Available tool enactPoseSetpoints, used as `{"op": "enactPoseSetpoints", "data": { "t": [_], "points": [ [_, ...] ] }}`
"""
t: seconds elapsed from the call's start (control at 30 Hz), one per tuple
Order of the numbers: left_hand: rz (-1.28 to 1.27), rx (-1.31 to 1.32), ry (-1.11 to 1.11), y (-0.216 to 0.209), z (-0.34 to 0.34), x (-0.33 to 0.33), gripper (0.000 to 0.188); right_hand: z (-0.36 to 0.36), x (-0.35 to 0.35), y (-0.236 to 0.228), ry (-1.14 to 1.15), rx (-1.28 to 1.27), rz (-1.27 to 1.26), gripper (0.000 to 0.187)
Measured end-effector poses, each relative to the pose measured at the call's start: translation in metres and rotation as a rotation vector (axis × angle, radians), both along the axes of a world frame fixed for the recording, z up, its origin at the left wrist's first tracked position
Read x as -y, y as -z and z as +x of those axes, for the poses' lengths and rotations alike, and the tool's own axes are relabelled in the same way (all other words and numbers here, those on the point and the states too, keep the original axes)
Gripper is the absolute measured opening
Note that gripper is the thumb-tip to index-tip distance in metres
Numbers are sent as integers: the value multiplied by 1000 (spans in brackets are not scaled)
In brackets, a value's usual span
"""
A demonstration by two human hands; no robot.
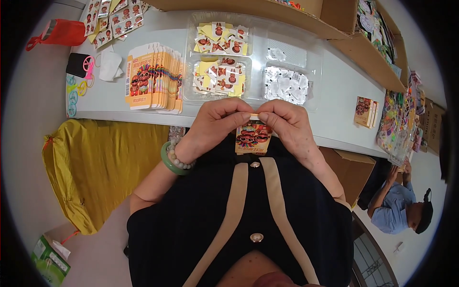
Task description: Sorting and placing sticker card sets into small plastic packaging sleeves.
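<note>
Small printed carton is held by left hand and right hand, pinched along its far edge.

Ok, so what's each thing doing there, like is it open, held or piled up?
Left hand: pinching the small box
Right hand: pinching it too
Small box: held at its top edge; can't tell if it's closed
Row of boxes: overlapping on the table
Clear tray: open
Stickers: heaped loosely in the tray
White packets: heaped in the tray
Big cardboard box: open
Yellow cloth: creased
</note>
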State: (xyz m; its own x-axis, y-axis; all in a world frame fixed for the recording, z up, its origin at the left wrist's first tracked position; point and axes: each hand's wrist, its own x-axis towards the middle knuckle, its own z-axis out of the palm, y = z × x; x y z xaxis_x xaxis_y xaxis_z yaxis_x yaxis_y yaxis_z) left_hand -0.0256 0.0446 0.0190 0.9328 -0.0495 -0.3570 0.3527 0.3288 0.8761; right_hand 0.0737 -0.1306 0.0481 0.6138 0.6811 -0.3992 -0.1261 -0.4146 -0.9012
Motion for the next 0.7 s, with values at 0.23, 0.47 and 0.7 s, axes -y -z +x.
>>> {"op": "enactPoseSetpoints", "data": {
  "t": [0.23, 0.47, 0.7],
  "points": [
    [113, 140, -16, 5, -8, -3, 18, -1, 3, 8, -183, 375, 178, 9],
    [87, 142, -24, 11, -20, -3, 21, -4, 11, 5, -236, 358, 182, 18],
    [292, 347, -91, 14, -12, 10, 22, -8, 19, 15, -140, 267, 141, 19]
  ]
}}
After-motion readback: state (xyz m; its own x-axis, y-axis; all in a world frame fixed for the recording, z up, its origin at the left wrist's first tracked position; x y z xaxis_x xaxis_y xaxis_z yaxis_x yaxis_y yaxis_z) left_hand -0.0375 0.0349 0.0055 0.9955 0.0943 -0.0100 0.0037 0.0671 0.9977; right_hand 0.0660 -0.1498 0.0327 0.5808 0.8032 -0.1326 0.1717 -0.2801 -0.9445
